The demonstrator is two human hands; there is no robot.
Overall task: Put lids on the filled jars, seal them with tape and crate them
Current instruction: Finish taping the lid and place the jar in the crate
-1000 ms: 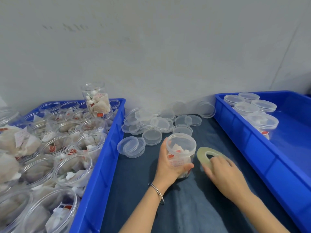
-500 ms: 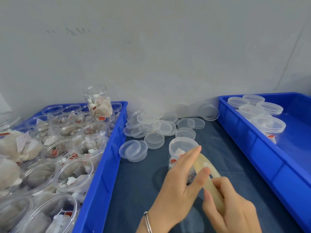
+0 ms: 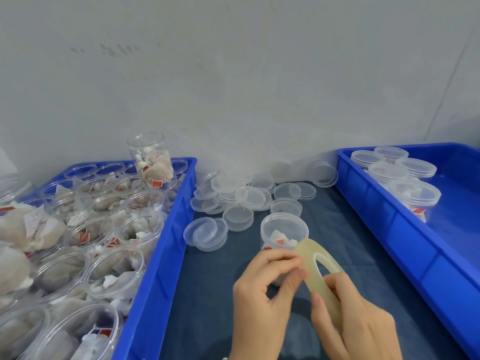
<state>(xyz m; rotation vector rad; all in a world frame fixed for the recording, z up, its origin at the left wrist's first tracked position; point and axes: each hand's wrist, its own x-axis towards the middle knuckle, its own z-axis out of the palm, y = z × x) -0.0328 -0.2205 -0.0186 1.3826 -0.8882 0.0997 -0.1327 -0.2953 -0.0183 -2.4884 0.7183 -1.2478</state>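
1. Two hands are at work over the dark blue cloth [image 3: 207, 294]. The right hand [image 3: 355, 315] grips the one roll of tape [image 3: 322, 271], fingers curled over its near edge and thumb pressed to its face. The left hand [image 3: 262, 289] pinches the roll's rim between thumb and forefinger, its other fingers curled in.
2. One lidded jar [image 3: 284, 231] stands upright on the cloth just behind the tape. White sachets with red tags show through its wall. The hands and the roll cover its lower half.
3. Left of that jar sits one blue crate of open jars [image 3: 166, 245]. I count about fifteen filled jars with no lids. The frame cuts off the nearest and the leftmost, so the count is loose.
4. One more filled jar [image 3: 152, 162] stands raised at that crate's far corner, tilted slightly. What it rests on is hidden.
5. Behind the lidded jar lies a heap of loose clear lids [image 3: 241, 198], roughly twenty. They overlap and are see-through, so an exact count escapes me.
6. Right of the lidded jar is a second blue crate [image 3: 384, 216] with six lidded jars that I can count in its far corner. Whether tape runs round them I cannot tell.
7. A wrist bracelet barely shows at the bottom edge, cut off.
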